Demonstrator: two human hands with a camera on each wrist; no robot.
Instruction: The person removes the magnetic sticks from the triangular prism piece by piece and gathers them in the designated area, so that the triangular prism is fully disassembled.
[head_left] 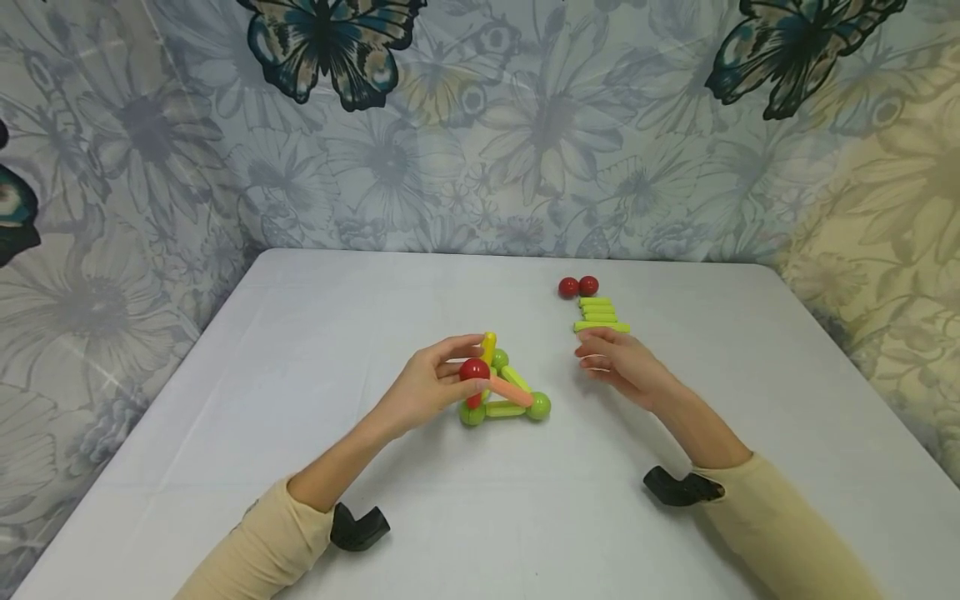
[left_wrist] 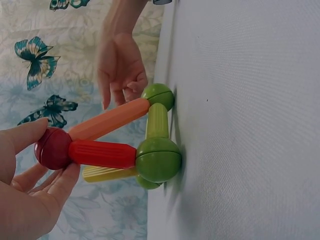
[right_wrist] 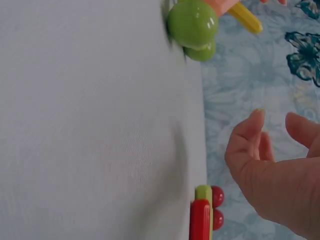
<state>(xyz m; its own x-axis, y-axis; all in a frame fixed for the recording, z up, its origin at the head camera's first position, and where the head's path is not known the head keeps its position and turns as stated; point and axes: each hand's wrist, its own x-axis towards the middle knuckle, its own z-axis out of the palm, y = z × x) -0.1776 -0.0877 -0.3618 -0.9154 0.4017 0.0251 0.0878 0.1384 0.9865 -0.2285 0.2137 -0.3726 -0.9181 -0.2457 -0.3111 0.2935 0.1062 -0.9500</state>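
Note:
My left hand (head_left: 427, 387) grips a red ball (head_left: 474, 370) between thumb and fingers. From this ball, a red stick (left_wrist: 102, 153) and an orange stick (left_wrist: 110, 120) slope down to separate green balls (left_wrist: 158, 159) (head_left: 538, 406). Lime sticks (head_left: 506, 409) join the green balls in a triangle on the table. A yellow stick (head_left: 488, 347) rises from the back, its upper end apart from the red ball. Holding nothing, my right hand (head_left: 626, 367) hovers over the table with loosely bent fingers, right of the structure and just in front of several lime sticks (head_left: 597, 317).
Two loose red balls (head_left: 568, 287) (head_left: 588, 286) lie behind the lime sticks on the white table (head_left: 375, 292). A loose red stick (right_wrist: 200, 220) shows beside them in the right wrist view. The patterned wall (head_left: 510, 167) stands behind the table.

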